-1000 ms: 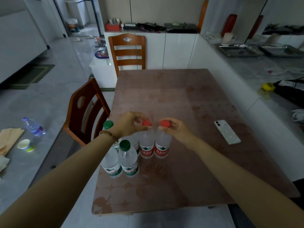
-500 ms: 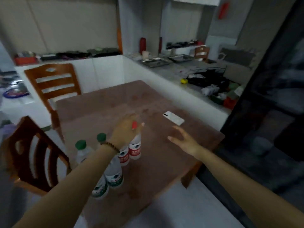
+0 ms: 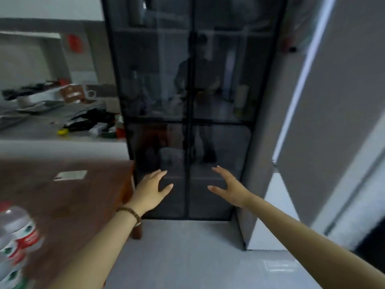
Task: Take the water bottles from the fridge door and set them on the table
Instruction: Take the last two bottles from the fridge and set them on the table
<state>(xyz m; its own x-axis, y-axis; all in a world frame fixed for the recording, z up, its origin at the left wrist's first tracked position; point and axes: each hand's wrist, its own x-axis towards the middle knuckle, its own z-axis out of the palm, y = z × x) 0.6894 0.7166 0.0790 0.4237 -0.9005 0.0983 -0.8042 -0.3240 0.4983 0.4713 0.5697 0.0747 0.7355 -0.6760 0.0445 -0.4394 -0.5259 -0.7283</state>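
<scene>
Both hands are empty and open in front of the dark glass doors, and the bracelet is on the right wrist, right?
Not quite. In the head view the bracelet is on the left wrist. Both the left hand and right hand are empty and open before the dark glass doors.

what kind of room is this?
Most likely a home kitchen and dining area. A cluttered countertop with metal trays runs along the left, a wooden dining table holds water bottles, and a dark glass-fronted cabinet, possibly a fridge, stands ahead.

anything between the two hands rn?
Nothing held. In the head view, left hand and right hand are open and apart; only the dark glass doors show behind the gap.
</scene>
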